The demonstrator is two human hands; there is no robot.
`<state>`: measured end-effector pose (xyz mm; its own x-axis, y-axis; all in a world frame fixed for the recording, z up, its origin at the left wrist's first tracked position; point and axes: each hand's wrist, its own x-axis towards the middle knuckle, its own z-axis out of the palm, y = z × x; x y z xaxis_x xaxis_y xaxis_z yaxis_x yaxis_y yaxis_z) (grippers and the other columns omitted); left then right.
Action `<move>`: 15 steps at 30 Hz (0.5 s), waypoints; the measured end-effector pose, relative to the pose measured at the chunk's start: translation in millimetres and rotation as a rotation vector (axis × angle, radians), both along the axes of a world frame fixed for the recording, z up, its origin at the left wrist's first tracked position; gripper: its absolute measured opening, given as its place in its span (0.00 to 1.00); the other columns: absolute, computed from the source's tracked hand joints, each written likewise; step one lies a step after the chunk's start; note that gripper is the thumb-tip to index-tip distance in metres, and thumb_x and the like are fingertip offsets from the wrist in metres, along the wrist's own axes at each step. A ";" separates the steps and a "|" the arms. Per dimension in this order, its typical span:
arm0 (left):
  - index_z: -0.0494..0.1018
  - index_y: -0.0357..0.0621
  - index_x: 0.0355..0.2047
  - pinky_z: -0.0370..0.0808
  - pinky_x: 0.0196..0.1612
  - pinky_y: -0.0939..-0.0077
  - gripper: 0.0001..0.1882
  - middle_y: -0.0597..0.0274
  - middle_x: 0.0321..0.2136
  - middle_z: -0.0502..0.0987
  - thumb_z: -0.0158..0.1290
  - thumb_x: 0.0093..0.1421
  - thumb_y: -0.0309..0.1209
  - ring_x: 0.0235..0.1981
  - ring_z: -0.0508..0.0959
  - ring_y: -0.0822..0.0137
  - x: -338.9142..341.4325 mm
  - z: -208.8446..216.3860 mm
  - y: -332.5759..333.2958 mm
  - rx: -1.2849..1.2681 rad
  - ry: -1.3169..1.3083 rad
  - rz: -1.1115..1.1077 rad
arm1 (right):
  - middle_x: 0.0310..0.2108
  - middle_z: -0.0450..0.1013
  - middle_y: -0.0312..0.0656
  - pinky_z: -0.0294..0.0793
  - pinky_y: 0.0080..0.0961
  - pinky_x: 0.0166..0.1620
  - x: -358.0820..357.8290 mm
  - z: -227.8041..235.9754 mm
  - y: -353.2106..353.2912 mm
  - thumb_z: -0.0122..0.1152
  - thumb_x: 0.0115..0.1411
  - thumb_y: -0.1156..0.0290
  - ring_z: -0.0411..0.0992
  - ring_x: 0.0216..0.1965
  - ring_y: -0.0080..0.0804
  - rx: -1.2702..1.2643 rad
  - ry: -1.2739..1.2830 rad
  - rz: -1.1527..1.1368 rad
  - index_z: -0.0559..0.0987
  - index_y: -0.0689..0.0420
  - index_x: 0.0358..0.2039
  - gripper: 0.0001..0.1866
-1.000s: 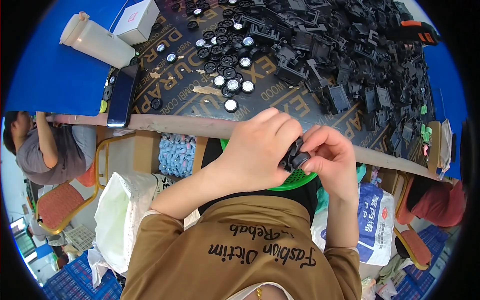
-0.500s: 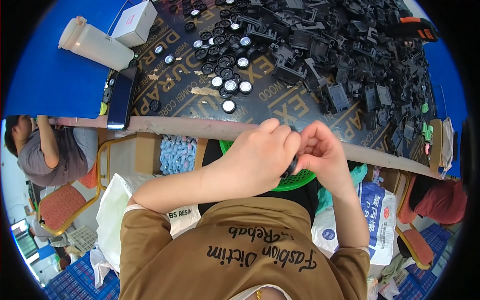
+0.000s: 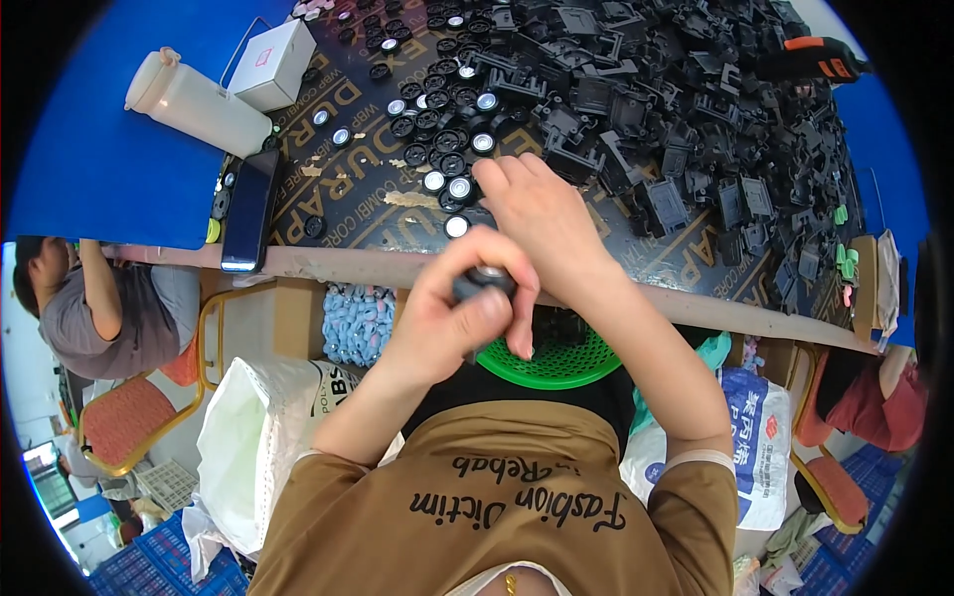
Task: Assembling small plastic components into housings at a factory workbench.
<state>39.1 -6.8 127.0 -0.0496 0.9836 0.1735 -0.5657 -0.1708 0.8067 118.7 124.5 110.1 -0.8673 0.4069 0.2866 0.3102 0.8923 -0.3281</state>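
Piece (image 3: 499,281) (black) sits inside the curled left grip (image 3: 447,313).

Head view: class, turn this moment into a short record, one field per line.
Left hand: holds a small dark part
Right hand: beside loose wheels on the table; grip unclear
Table, right: heap of black plastic pieces
Upper left: white bottle, phone, white box
Below table edge: green basket
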 end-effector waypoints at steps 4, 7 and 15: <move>0.64 0.43 0.39 0.67 0.28 0.76 0.18 0.61 0.26 0.67 0.39 0.65 0.46 0.25 0.68 0.71 5.0 4.0 17.2 -0.156 -0.635 0.028 | 0.35 0.69 0.48 0.72 0.29 0.33 29.6 7.9 -3.3 0.58 0.48 0.79 0.71 0.32 0.39 -0.381 0.322 -0.185 0.71 0.61 0.39 0.15; 0.65 0.45 0.39 0.63 0.29 0.78 0.19 0.59 0.29 0.64 0.39 0.64 0.49 0.27 0.63 0.70 5.3 5.5 26.1 -0.296 -0.831 0.037 | 0.33 0.69 0.42 0.70 0.18 0.30 65.0 28.3 -25.1 0.63 0.44 0.82 0.68 0.27 0.28 -0.624 0.542 -0.128 0.75 0.61 0.35 0.14; 0.63 0.48 0.36 0.65 0.28 0.79 0.15 0.65 0.25 0.64 0.42 0.64 0.46 0.24 0.64 0.72 37.4 13.1 41.2 -0.411 -0.784 0.011 | 0.26 0.71 0.40 0.68 0.25 0.27 79.1 28.1 -53.1 0.68 0.35 0.80 0.69 0.26 0.35 -0.199 0.666 -0.017 0.77 0.58 0.26 0.13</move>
